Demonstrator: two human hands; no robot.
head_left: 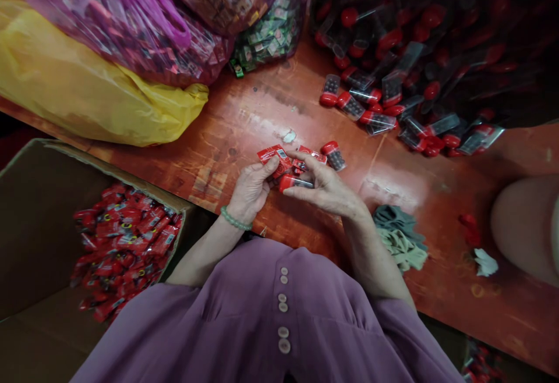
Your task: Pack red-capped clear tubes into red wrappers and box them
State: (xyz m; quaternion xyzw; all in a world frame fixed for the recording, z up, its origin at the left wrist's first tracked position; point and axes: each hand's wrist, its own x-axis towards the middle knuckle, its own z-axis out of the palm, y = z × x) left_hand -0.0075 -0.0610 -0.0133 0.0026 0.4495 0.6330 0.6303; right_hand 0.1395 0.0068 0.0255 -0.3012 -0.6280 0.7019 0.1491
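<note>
Near the table's front edge, my left hand [254,188] pinches a small red packet [276,159] with a barcode between thumb and fingers. My right hand [325,185] is closed round a clear plastic tube with a red cap [293,183], held on its side with the cap toward my left hand. Just beyond my right fingers lie another red packet [312,153] and a small red piece [299,166], partly hidden by the fingers. A second red-capped tube [333,156], filled with dark balls, rests on the table behind my right hand.
Many red-capped tubes [379,120] spill from a dark bag at back right. Purple bags [174,39] and a yellow bag [109,92] fill the back left. A cardboard box [186,226] of red packages stands left. Cloths [399,237] and a pale tub [526,226] are at right.
</note>
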